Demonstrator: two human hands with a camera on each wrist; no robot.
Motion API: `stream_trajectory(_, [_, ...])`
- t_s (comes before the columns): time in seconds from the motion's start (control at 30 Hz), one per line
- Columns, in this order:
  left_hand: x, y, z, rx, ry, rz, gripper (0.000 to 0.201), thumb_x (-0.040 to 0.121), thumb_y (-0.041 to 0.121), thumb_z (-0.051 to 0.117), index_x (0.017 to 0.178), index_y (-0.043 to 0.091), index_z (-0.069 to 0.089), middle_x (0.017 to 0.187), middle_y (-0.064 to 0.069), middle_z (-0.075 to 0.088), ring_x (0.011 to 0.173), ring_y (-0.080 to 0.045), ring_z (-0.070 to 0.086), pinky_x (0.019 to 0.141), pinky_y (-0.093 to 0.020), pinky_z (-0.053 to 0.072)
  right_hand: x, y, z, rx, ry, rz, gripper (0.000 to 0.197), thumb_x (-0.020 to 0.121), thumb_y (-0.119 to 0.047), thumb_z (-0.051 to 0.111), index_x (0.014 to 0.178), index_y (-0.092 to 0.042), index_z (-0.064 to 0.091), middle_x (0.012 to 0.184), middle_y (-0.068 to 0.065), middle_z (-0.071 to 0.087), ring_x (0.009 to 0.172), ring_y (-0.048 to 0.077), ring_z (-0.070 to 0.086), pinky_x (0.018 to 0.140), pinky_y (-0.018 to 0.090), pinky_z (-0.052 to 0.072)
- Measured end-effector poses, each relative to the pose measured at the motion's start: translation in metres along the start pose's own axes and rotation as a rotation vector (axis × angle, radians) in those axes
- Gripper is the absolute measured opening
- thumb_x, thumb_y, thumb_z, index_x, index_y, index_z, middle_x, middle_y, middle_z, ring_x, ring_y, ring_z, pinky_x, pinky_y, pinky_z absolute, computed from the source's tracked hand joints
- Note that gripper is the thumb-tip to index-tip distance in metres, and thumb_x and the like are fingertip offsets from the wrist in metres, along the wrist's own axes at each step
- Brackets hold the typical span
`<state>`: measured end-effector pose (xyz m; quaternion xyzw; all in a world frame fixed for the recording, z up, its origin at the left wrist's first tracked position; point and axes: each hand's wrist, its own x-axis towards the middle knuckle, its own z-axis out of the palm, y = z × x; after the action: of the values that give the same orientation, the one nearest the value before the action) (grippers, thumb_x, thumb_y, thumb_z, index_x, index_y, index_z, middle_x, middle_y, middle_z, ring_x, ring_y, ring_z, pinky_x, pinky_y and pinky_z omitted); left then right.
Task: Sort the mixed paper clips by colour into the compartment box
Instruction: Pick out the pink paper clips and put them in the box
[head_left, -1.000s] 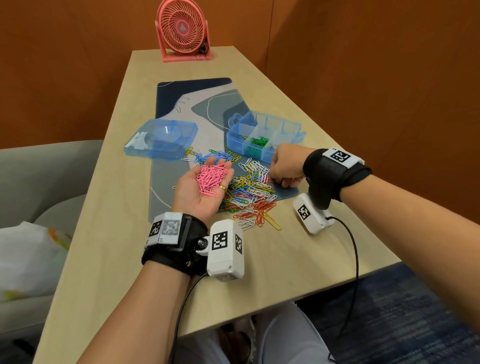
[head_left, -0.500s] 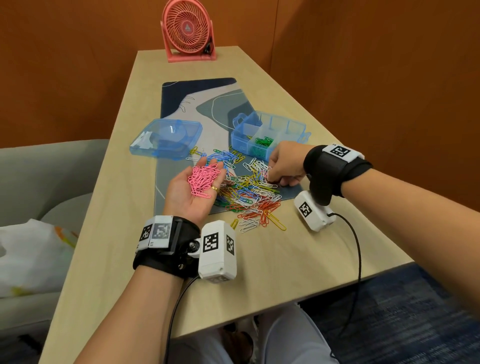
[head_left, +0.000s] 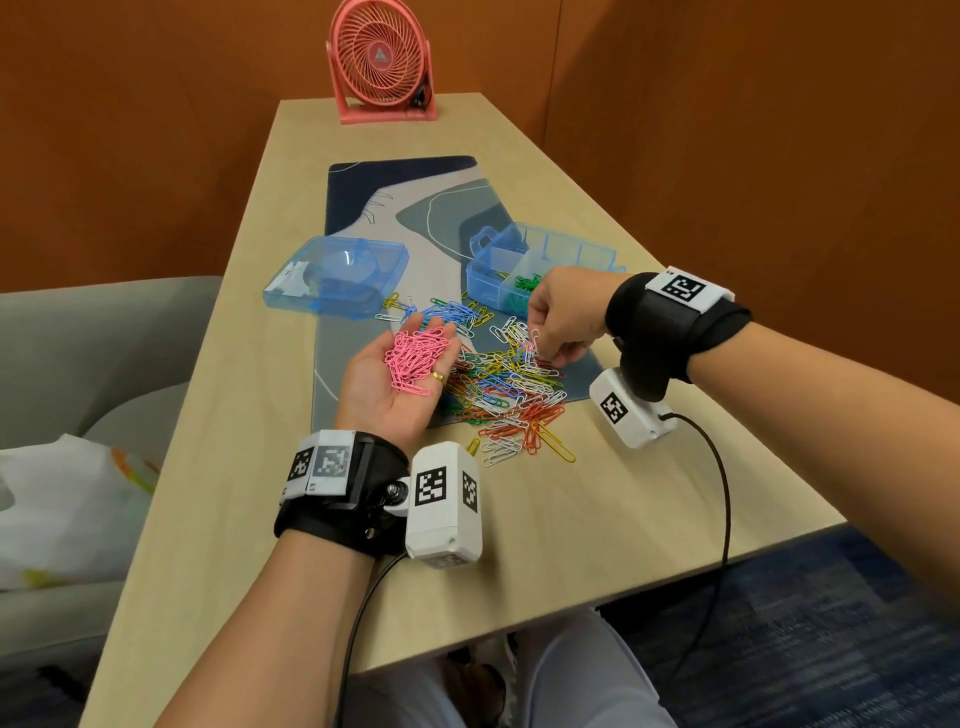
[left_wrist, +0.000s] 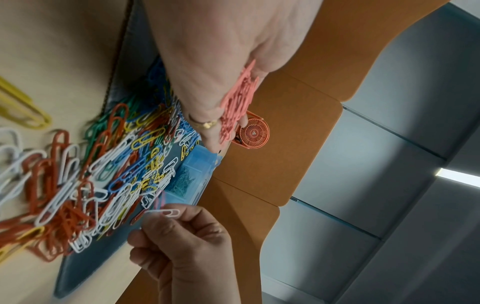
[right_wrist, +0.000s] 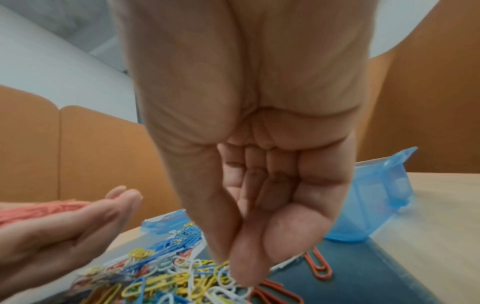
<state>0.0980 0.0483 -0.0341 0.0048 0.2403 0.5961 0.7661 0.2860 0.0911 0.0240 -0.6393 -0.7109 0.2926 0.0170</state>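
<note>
The head view looks forward and down over the bench (head_left: 218, 467). The left wrist view, rolled sideways, looks along the palm towards the fan (left_wrist: 253, 133). The right wrist view sits close behind curled fingers. All three share the clips (head_left: 498, 384).

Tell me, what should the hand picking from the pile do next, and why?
Probably carry its catch across and drop it onto the pink paper clips heaped in the left hand, which lies palm up beside the mixed pile. The right hand pinches something small above that pile; the left wrist view shows a blurred pink streak and a white clip there, so the white one may need shaking off first.
</note>
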Motion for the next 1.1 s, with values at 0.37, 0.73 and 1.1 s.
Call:
stream_trajectory(0.37, [-0.003, 0.011, -0.003, 0.011, 0.003, 0.009, 0.037, 0.102, 0.021, 0.031, 0.090, 0.002, 0.060, 0.097, -0.020, 0.060, 0.098, -0.032, 0.056, 0.093, -0.044, 0.042, -0.004, -0.003, 0.000, -0.223, -0.043, 0.006, 0.032, 0.088, -0.032, 0.063, 0.063, -0.011, 0.063, 0.058, 0.003, 0.064, 0.055, 0.017, 0.054, 0.067, 0.026, 0.051])
stream_trajectory(0.73, [-0.004, 0.001, 0.001, 0.028, 0.042, 0.002, 0.034, 0.102, 0.021, 0.032, 0.093, 0.001, 0.058, 0.096, -0.021, 0.058, 0.092, -0.034, 0.055, 0.092, -0.047, 0.043, -0.009, -0.017, -0.016, -0.036, 0.025, -0.115, 0.010, 0.081, -0.002, 0.066, 0.077, -0.010, 0.061, 0.069, 0.008, 0.069, 0.062, 0.017, 0.065, 0.065, 0.028, 0.056])
stream_trajectory(1.1, [-0.007, -0.016, 0.006, 0.013, 0.016, -0.097, 0.033, 0.101, 0.019, 0.029, 0.093, 0.000, 0.056, 0.100, -0.024, 0.057, 0.103, -0.036, 0.053, 0.100, -0.045, 0.038, -0.014, -0.047, -0.005, 0.201, 0.074, -0.251, 0.013, 0.089, 0.002, 0.057, 0.085, -0.008, 0.065, 0.079, 0.014, 0.069, 0.059, 0.014, 0.066, 0.061, 0.024, 0.058])
